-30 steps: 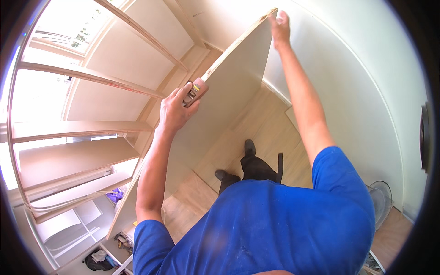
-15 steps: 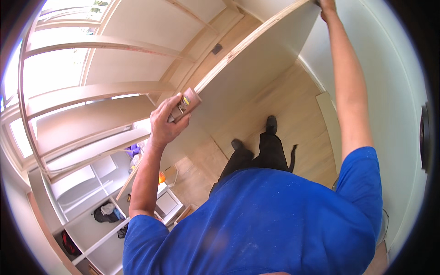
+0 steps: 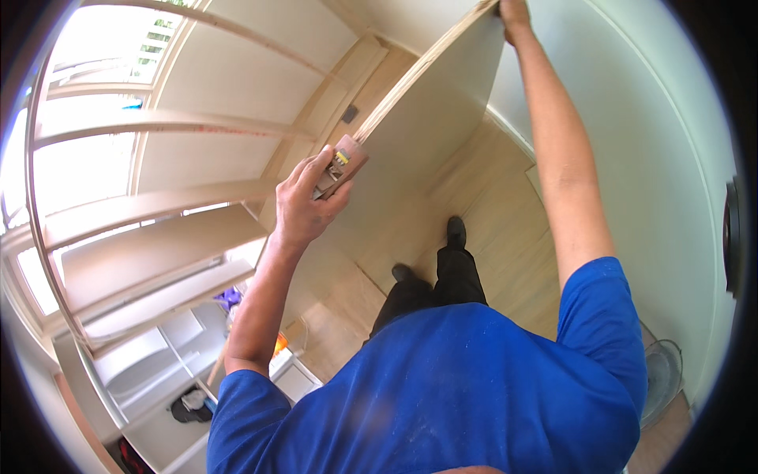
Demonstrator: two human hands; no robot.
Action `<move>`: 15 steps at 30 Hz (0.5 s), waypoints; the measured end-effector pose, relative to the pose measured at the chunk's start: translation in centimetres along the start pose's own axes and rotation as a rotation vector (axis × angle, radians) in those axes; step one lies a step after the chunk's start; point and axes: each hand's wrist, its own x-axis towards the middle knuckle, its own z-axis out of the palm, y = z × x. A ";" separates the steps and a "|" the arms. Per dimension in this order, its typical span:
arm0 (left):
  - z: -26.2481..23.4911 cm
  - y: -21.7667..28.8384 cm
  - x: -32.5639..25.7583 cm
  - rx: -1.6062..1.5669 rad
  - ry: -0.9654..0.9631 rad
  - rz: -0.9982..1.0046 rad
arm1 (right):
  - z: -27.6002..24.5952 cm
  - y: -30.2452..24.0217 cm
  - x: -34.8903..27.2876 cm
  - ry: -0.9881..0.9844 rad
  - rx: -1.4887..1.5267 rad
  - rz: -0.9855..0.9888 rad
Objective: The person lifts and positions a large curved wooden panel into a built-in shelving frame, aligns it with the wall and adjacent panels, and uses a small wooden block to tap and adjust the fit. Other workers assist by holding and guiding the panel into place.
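Note:
A large panel (image 3: 430, 118) stands on edge in front of me, its pale raw plywood edge (image 3: 418, 73) facing up and running away to the upper right. My left hand (image 3: 304, 201) is closed round a reddish-brown sanding block (image 3: 342, 164) with a small yellow label. The block's front lies against the near end of the visible plywood edge. At the far upper end, my right hand (image 3: 517, 22) grips the panel's corner with the arm stretched out. Its fingertips are partly hidden behind the panel.
Left of the panel is an open wooden frame with several rails (image 3: 166, 126), before bright windows. White compartments (image 3: 158, 423) with bags stand lower left. A pale wall (image 3: 647, 158) rises close on my right, and a round clear-topped container (image 3: 662, 379) sits by my right elbow.
The view has shifted, so the panel and my right hand appear farther left. My left hand and the sanding block appear slightly higher and farther right, still at the panel's edge.

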 end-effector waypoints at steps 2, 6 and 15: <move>1.8 1.3 2.9 -0.004 -0.007 0.050 | -0.3 -0.2 -0.9 0.011 -0.010 0.037; 6.6 5.1 11.0 0.004 -0.039 0.086 | -1.1 -1.8 -2.2 -0.098 0.224 0.198; 10.2 7.7 17.0 0.003 -0.002 0.049 | -2.8 -4.8 -5.3 -0.112 0.466 0.221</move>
